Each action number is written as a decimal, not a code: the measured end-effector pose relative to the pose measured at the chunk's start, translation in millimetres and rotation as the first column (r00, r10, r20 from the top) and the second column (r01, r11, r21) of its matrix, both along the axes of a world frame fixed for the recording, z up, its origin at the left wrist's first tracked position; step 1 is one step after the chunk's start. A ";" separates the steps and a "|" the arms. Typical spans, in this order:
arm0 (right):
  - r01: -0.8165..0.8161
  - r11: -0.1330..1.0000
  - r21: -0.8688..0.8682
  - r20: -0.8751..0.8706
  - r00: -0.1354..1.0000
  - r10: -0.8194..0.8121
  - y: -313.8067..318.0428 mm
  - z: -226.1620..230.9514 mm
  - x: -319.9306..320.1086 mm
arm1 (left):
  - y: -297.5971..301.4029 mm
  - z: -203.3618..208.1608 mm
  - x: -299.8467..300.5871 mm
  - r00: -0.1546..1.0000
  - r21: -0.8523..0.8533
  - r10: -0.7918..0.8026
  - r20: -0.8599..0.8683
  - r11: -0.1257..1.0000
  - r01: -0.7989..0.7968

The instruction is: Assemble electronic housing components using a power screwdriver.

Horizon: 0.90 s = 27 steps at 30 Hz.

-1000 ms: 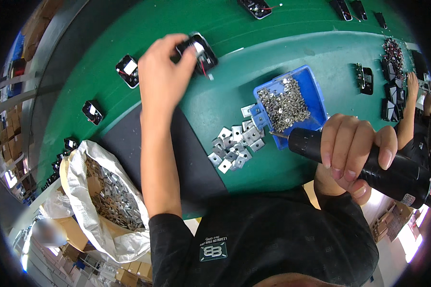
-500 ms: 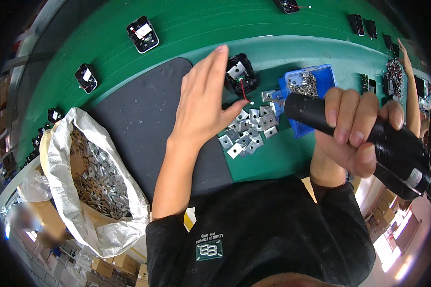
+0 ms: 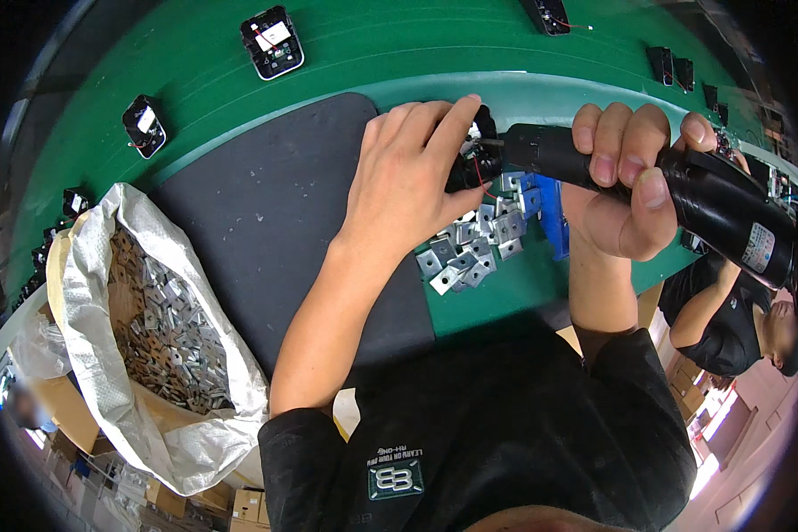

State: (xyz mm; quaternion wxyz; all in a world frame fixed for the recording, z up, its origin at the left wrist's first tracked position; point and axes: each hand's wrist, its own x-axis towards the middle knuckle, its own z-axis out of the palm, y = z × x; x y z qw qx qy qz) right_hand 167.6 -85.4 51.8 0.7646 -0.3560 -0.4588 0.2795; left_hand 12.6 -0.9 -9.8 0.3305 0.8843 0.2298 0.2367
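Left hand [image 3: 403, 170] clasps black housing [image 3: 490, 161], thumb to forefinger.

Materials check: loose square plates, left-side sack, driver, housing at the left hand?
Plates: metal, likely plated steel; silvery, reflective faces.
Sack: probably woven plastic; white, creased, slight sheen.
Driver body: smooth black, bright highlights; plastic or coated metal, can't tell.
Housing: likely plastic; black shell, mostly hidden.

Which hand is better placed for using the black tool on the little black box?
Probably the right hand: it grips the black tool, whose tip points at the black box. The left hand is at the box's left side.
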 end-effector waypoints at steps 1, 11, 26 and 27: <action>-0.001 1.000 -0.002 0.000 1.000 0.001 0.8 -0.3 0.3 | 0.3 0.3 0.3 1.000 0.001 0.002 0.001 1.000 -0.002; -0.029 1.000 -0.005 -0.031 0.999 0.029 4.5 -1.4 0.6 | 1.6 2.3 1.7 1.000 -0.020 0.007 0.014 1.000 -0.007; -0.102 0.991 0.092 0.186 0.979 0.083 12.8 -9.8 0.6 | 3.3 2.7 0.3 0.999 -0.041 -0.016 0.034 0.999 0.018; -0.073 0.997 -0.010 0.253 0.965 0.073 9.0 -5.1 -0.5 | 2.7 2.0 -0.9 0.999 -0.030 -0.031 0.033 0.999 0.032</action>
